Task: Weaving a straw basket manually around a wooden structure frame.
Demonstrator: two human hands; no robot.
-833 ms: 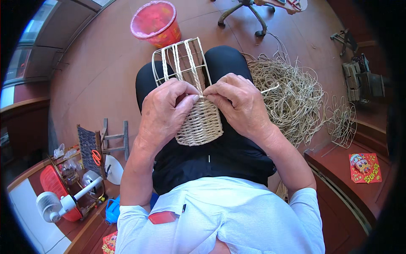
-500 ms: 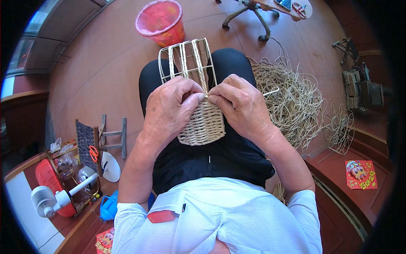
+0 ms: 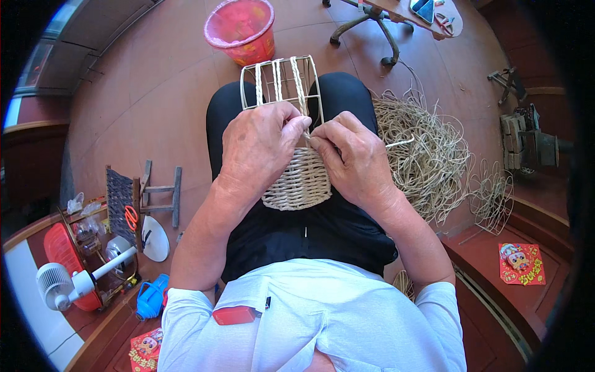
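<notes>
A half-woven basket [image 3: 297,186] of pale twisted cord lies across my lap, its woven end toward me. Beyond the weave its bare wire frame [image 3: 282,64] shows, with several cords strung lengthwise. My left hand [image 3: 263,146] is closed, thumb and forefinger pinching the cord [image 3: 307,132] above the woven edge. Close beside it on the right, my right hand [image 3: 353,155] pinches the same cord at the weave. A loose cord end [image 3: 400,144] sticks out to the right past my right hand. My fingertips partly hide the spot where the cord crosses the frame.
A big tangled heap of cord [image 3: 427,161] lies on the floor at the right, with a wire frame [image 3: 493,195] beside it. A red bucket [image 3: 242,31] stands ahead. On the left are a folding stool [image 3: 124,204], a white fan [image 3: 56,285] and a blue jug [image 3: 150,297].
My left hand has risen slightly from the woven edge, still pinching the cord. My right hand stays at the weave. The whole view has shifted a little.
</notes>
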